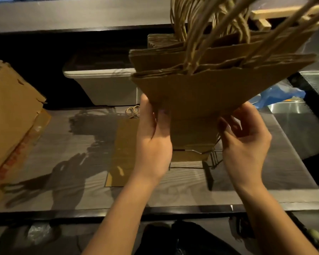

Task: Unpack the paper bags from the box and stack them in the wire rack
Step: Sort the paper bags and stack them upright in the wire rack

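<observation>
**Stack steadied in the rack**

The box [9,115] waits at the desk's [72,181] left. The left hand [153,138] grips one edge of the paper bags [201,92] and the right hand [245,138] cups the other. This probably keeps them upright, handles up, in the wire rack [214,157].
</observation>
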{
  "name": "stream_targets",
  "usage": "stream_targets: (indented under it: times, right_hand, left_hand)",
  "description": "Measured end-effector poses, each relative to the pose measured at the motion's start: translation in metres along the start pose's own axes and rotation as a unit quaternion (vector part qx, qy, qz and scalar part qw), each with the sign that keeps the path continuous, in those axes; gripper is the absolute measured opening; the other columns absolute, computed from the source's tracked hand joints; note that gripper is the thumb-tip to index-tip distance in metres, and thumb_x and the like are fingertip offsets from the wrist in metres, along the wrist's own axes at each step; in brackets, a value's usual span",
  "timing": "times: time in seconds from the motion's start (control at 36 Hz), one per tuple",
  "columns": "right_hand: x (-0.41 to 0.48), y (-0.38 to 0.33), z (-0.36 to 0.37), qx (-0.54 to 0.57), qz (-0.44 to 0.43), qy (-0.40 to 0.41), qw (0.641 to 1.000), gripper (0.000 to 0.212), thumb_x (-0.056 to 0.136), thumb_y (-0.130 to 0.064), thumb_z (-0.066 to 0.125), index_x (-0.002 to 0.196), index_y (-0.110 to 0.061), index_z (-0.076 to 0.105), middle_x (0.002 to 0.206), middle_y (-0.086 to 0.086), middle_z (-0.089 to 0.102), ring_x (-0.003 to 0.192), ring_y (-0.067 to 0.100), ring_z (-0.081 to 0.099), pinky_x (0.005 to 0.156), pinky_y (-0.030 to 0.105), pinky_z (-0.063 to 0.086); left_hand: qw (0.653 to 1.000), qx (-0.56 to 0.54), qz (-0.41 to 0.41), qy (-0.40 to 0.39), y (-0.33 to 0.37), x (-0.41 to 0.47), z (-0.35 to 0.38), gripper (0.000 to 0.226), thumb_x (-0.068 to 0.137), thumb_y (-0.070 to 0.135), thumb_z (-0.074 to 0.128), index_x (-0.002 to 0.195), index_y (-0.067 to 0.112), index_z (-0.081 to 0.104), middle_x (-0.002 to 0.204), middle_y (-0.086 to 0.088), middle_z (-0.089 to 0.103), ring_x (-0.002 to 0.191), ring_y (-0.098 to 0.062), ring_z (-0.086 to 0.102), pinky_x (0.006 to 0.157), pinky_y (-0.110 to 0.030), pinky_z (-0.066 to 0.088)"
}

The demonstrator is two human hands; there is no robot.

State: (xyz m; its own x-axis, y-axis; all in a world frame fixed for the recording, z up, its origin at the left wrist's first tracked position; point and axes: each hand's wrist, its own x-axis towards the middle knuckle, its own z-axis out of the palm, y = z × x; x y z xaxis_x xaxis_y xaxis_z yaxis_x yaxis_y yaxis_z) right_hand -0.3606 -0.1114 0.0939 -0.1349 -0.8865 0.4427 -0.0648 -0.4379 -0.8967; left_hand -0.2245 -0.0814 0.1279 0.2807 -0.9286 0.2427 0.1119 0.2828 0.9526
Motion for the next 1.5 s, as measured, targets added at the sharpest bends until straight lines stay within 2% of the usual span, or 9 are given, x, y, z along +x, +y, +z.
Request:
stream_targets:
  times: [0.17, 0.31, 0.39, 0.47, 0.69, 0.86, 1.06, 1.22, 1.5]
  right_hand:
    - [0.001, 0.024, -0.008, -0.127, -0.051, 0.019, 0.990, 0.056, 0.079, 0.006, 0.061, 0.123, -0.029, 0.057, 0.121, -0.018, 0.050, 0.115, 0.018, 0.056, 0.096, 0.035, 0.050]
    - [-0.011, 0.050, -0.013, -0.209, -0.075, 0.032, 0.975, 0.075, 0.071, 0.021, 0.066, 0.134, -0.013, 0.045, 0.141, 0.000, 0.036, 0.126, 0.031, 0.048, 0.094, 0.047, 0.051]
    - [-0.018, 0.059, -0.013, -0.230, -0.073, 0.042, 0.970, 0.076, 0.074, 0.015, 0.069, 0.138, -0.014, 0.039, 0.148, 0.004, 0.024, 0.133, 0.010, 0.039, 0.094, 0.047, 0.051]
    - [-0.020, 0.064, -0.014, -0.228, -0.064, 0.054, 0.970, 0.082, 0.075, 0.012, 0.069, 0.141, -0.020, 0.033, 0.150, 0.005, 0.019, 0.135, -0.006, 0.026, 0.096, 0.047, 0.050]
    - [-0.023, 0.062, -0.012, -0.078, 0.061, 0.021, 0.995, 0.094, 0.083, -0.007, 0.067, 0.151, -0.019, 0.003, 0.154, 0.003, 0.023, 0.141, 0.013, 0.027, 0.112, 0.049, 0.031]
    - [-0.015, 0.058, -0.020, -0.007, 0.108, -0.015, 0.994, 0.095, 0.085, -0.004, 0.065, 0.150, -0.030, 0.001, 0.152, -0.005, 0.029, 0.136, 0.003, 0.033, 0.115, 0.041, 0.030]
    - [-0.015, 0.047, -0.015, 0.001, 0.063, -0.041, 0.997, 0.089, 0.080, -0.009, 0.064, 0.140, -0.046, 0.009, 0.135, -0.037, 0.037, 0.131, -0.001, 0.038, 0.109, 0.028, 0.036]
    - [-0.015, 0.049, -0.013, -0.013, 0.067, -0.055, 0.996, 0.093, 0.081, -0.007, 0.062, 0.149, -0.031, 0.003, 0.148, -0.015, 0.032, 0.134, 0.003, 0.036, 0.109, 0.024, 0.036]
    - [-0.032, 0.050, -0.014, -0.050, 0.063, -0.085, 0.993, 0.089, 0.080, -0.028, 0.061, 0.144, -0.052, 0.003, 0.153, -0.007, 0.028, 0.139, 0.005, 0.030, 0.113, 0.026, 0.029]
  left_hand:
    - [0.996, 0.057, -0.060, -0.027, -0.025, -0.001, 0.006, 0.033, 0.097, 0.026, 0.040, 0.119, 0.050, 0.035, 0.098, 0.053, 0.048, 0.100, 0.030, 0.043, 0.080, 0.006, 0.033]
    - [0.987, 0.107, -0.114, -0.036, -0.049, -0.011, 0.004, 0.054, 0.100, 0.020, 0.039, 0.149, 0.029, 0.018, 0.121, 0.040, 0.043, 0.111, 0.025, 0.041, 0.092, 0.003, 0.032]
    - [0.982, 0.115, -0.141, -0.039, -0.055, -0.014, 0.004, 0.055, 0.100, 0.020, 0.039, 0.150, 0.029, 0.017, 0.128, 0.033, 0.044, 0.113, 0.023, 0.041, 0.098, -0.002, 0.032]
    - [0.980, 0.120, -0.151, -0.043, -0.058, -0.015, 0.005, 0.057, 0.099, 0.025, 0.040, 0.150, 0.032, 0.015, 0.137, 0.025, 0.044, 0.120, 0.017, 0.039, 0.107, -0.011, 0.030]
    - [0.976, 0.141, -0.152, -0.061, -0.070, -0.011, 0.006, 0.070, 0.096, 0.033, 0.050, 0.143, 0.055, 0.004, 0.151, 0.023, 0.025, 0.137, 0.006, 0.024, 0.115, -0.027, 0.023]
    - [0.971, 0.143, -0.180, -0.067, -0.075, -0.012, 0.008, 0.080, 0.095, 0.026, 0.053, 0.142, 0.051, -0.006, 0.128, 0.041, 0.021, 0.095, 0.044, 0.019, 0.077, 0.013, 0.022]
    - [0.976, 0.115, -0.171, -0.073, -0.069, -0.012, 0.016, 0.083, 0.092, 0.024, 0.058, 0.148, 0.045, 0.001, 0.150, 0.019, 0.030, 0.136, 0.004, 0.028, 0.115, -0.030, 0.024]
    - [0.971, 0.123, -0.194, -0.066, -0.073, -0.014, 0.010, 0.083, 0.093, 0.021, 0.056, 0.148, 0.045, -0.001, 0.146, 0.023, 0.034, 0.124, 0.018, 0.032, 0.085, 0.009, 0.027]
    - [0.962, 0.124, -0.235, -0.066, -0.078, -0.027, 0.002, 0.080, 0.091, 0.030, 0.059, 0.147, 0.046, 0.005, 0.152, 0.017, 0.026, 0.134, 0.003, 0.024, 0.114, -0.028, 0.020]
